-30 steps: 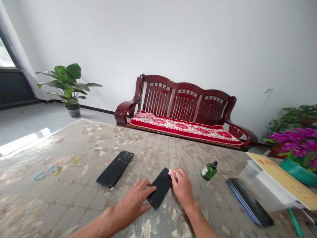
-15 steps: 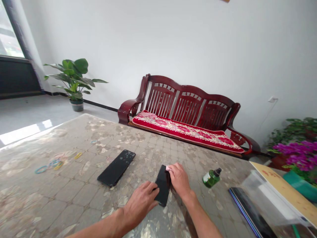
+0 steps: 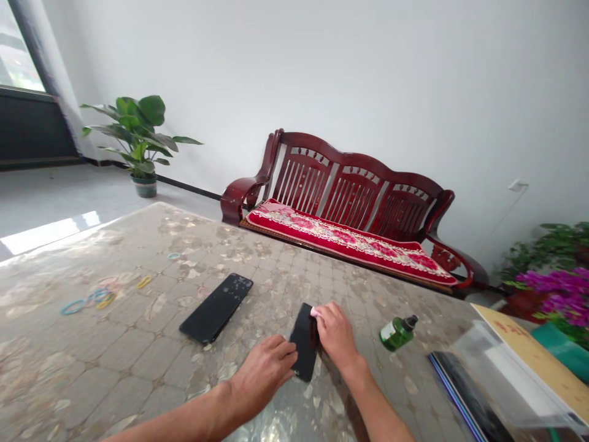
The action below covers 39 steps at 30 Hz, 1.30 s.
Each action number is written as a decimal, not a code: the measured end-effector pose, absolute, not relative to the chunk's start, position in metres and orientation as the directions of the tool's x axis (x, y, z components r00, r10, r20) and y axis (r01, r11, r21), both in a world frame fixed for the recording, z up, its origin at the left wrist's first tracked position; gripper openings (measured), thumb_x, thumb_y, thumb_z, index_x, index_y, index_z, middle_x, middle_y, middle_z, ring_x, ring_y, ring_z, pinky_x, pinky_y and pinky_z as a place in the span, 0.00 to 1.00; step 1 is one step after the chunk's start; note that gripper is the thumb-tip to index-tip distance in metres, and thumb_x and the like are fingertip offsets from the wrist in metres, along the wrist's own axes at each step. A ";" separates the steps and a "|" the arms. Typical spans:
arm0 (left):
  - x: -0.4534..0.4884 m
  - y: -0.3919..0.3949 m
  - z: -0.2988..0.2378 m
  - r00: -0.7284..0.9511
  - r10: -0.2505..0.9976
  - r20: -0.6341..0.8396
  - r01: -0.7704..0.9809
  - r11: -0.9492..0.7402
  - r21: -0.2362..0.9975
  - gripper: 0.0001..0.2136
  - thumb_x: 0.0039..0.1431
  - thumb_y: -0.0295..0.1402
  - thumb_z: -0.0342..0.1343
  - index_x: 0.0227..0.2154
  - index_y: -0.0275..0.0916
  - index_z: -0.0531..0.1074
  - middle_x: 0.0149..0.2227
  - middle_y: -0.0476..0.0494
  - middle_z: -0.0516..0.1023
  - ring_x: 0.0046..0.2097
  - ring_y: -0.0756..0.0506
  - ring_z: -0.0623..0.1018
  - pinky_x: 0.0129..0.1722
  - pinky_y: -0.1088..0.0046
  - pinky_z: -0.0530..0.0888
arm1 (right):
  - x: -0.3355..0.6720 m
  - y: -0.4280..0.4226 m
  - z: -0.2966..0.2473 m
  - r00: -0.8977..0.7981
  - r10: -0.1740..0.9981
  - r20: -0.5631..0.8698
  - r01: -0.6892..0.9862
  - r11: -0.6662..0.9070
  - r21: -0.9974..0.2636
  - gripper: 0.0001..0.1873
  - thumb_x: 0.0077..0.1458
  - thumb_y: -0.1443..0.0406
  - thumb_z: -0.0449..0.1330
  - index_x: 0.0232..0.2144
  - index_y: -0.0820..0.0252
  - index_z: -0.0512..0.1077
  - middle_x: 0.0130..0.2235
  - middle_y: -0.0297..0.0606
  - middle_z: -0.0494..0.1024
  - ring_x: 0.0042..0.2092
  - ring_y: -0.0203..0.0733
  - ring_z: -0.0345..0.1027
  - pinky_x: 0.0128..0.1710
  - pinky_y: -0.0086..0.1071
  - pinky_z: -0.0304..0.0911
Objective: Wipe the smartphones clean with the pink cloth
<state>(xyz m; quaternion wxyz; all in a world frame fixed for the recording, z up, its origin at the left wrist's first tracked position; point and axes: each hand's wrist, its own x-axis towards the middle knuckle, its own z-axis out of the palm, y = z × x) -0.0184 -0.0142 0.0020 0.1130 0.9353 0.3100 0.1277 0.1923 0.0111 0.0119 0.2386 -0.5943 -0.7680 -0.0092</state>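
So, small change over the last second: both hands are on the same spot on the table, but the phone between them has swung round. It lay slantwise a moment ago and now points almost straight away from the person, while the other phone lies at much the same angle, so it's not just the camera moving. The left hand has its fingers bunched closer now, curled against the left edge of the dark phone. Can't tell if the thumb is actually gripping, it's mostly hidden. Looks more like steadying than lifting to me.

The right hand is pinching a pale pink scrap, cloth or tissue, no idea which. It's on the phone's far right corner, same as a second ago, so I'd say that end of the glass is still being worked on and only the angle got adjusted. Phone lies flat, screen-like side up, left of the pinch and right of the left hand's fingertips.

Further out, a green bottle lies tipped well to the right of the right hand, and a second phone with spots at its far end lies off to the left. Beyond that lot there's a yellow loop on the table, then a red wooden bench against the wall.
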 end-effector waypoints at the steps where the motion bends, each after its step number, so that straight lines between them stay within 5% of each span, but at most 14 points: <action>1: -0.019 -0.013 0.000 0.772 0.612 0.172 0.558 -0.782 0.278 0.05 0.64 0.31 0.58 0.42 0.39 0.73 0.48 0.43 0.78 0.45 0.40 0.76 0.46 0.63 0.74 | 0.190 0.015 0.011 -0.164 0.912 0.376 0.923 0.276 -0.267 0.15 0.62 0.74 0.50 0.35 0.54 0.74 0.35 0.37 0.74 0.39 0.42 0.68 0.41 0.34 0.63; 8: -0.019 -0.009 -0.014 0.782 0.573 0.245 0.548 -0.820 0.168 0.02 0.64 0.29 0.59 0.39 0.38 0.73 0.45 0.43 0.79 0.42 0.41 0.77 0.43 0.65 0.74 | 0.173 0.001 0.011 -0.327 0.884 0.334 0.887 0.409 -0.214 0.13 0.61 0.74 0.53 0.35 0.54 0.73 0.36 0.35 0.74 0.41 0.41 0.67 0.43 0.32 0.61; 15: -0.025 -0.010 -0.010 0.798 0.516 0.312 0.497 -0.856 0.144 0.03 0.63 0.26 0.59 0.39 0.37 0.73 0.46 0.43 0.79 0.41 0.43 0.77 0.42 0.68 0.74 | 0.174 0.041 0.017 -0.174 0.940 0.295 0.964 0.224 -0.145 0.12 0.62 0.72 0.53 0.35 0.55 0.75 0.37 0.37 0.75 0.43 0.41 0.68 0.44 0.31 0.59; 23: -0.022 -0.011 -0.004 0.779 0.547 0.308 0.520 -0.837 0.172 0.05 0.65 0.23 0.54 0.35 0.38 0.73 0.40 0.46 0.79 0.38 0.45 0.76 0.39 0.70 0.73 | 0.159 0.014 0.015 -0.350 0.894 0.279 0.883 0.415 -0.219 0.13 0.60 0.74 0.53 0.35 0.54 0.74 0.38 0.34 0.74 0.44 0.39 0.67 0.45 0.28 0.58; 29: -0.016 -0.007 -0.021 0.778 0.523 0.349 0.504 -0.850 0.150 0.03 0.65 0.25 0.56 0.36 0.37 0.73 0.42 0.45 0.79 0.40 0.45 0.76 0.41 0.69 0.73 | 0.164 0.031 0.017 -0.202 0.929 0.309 0.939 0.274 -0.209 0.13 0.62 0.72 0.52 0.35 0.54 0.75 0.37 0.36 0.75 0.43 0.40 0.68 0.45 0.29 0.59; 35: -0.014 -0.004 -0.026 0.765 0.528 0.369 0.526 -0.843 0.114 0.08 0.67 0.26 0.53 0.31 0.39 0.72 0.37 0.48 0.78 0.37 0.46 0.75 0.37 0.70 0.70 | 0.164 0.009 0.017 -0.363 0.890 0.275 0.867 0.431 -0.251 0.13 0.60 0.74 0.53 0.35 0.54 0.75 0.38 0.34 0.75 0.43 0.38 0.67 0.45 0.28 0.58; 39: -0.012 -0.001 -0.026 0.758 0.529 0.382 0.529 -0.841 0.116 0.08 0.68 0.27 0.53 0.31 0.39 0.71 0.37 0.48 0.78 0.37 0.45 0.75 0.37 0.68 0.70 | 0.175 0.021 0.023 -0.309 0.915 0.260 0.907 0.366 -0.209 0.13 0.60 0.73 0.53 0.34 0.54 0.75 0.37 0.35 0.76 0.43 0.39 0.68 0.45 0.29 0.59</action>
